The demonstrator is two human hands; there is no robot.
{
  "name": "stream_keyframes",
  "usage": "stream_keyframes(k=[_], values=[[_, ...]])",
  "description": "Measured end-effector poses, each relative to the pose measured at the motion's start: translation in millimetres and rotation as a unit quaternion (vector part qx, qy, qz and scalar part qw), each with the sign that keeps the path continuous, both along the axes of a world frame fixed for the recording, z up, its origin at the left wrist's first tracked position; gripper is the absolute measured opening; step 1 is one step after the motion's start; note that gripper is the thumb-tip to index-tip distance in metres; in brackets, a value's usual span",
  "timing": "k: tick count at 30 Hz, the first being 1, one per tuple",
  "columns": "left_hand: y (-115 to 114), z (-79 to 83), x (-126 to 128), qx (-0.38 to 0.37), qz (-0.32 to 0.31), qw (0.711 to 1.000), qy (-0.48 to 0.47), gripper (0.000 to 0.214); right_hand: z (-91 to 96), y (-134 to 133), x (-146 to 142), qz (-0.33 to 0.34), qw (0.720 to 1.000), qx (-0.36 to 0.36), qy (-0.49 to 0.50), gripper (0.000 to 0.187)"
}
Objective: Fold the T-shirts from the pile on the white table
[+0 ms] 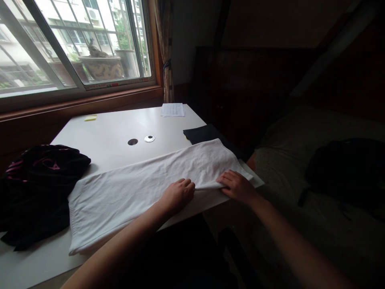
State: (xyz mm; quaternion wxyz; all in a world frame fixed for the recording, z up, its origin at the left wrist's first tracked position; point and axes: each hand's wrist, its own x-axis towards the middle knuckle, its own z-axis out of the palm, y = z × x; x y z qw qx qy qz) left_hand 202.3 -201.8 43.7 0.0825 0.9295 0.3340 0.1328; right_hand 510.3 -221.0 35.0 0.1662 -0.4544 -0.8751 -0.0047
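White pants (129,196), folded into a long strip with a gathered elastic end at the left, lie across the white desk (111,156). Along their near edge, my left hand (179,194) is closed, its curled fingers gripping the fabric. Farther right, my right hand (236,185) pinches the same edge close to the narrow end, fingers on top and thumb hidden below. Slight creases run over the cloth between the two hands.
A black garment with pink print (45,172) is heaped at the left. Dark folded cloth (204,133) lies behind the pants. Papers (173,109), a yellow pad (90,118) and a cable hole (132,141) are farther back. A dark bag (345,176) rests on a bed at right.
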Motion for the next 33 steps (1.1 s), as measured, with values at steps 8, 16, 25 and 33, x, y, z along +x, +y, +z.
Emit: stream_keyframes(k=[8,16,25,33], values=[[-7.3,3.3,-3.8,0.019,-0.014,0.998,0.066,0.008,9.4,3.4,61.4,-0.062,0.996,0.058,-0.030,0.022],[-23.8,18.9,-11.4,0.110,0.013,0.979,0.170,0.023,-8.4,-2.4,106.9,-0.212,0.971,0.087,-0.065,0.018],[-29.8,11.0,-32.7,0.095,0.036,0.982,0.162,0.023,-1.4,27.8,95.6,-0.265,0.935,0.031,0.231,0.014],[-23.7,15.5,-36.9,0.128,0.067,0.979,0.147,0.021,53.8,81.8,64.9,-0.221,0.892,0.060,0.389,0.014]])
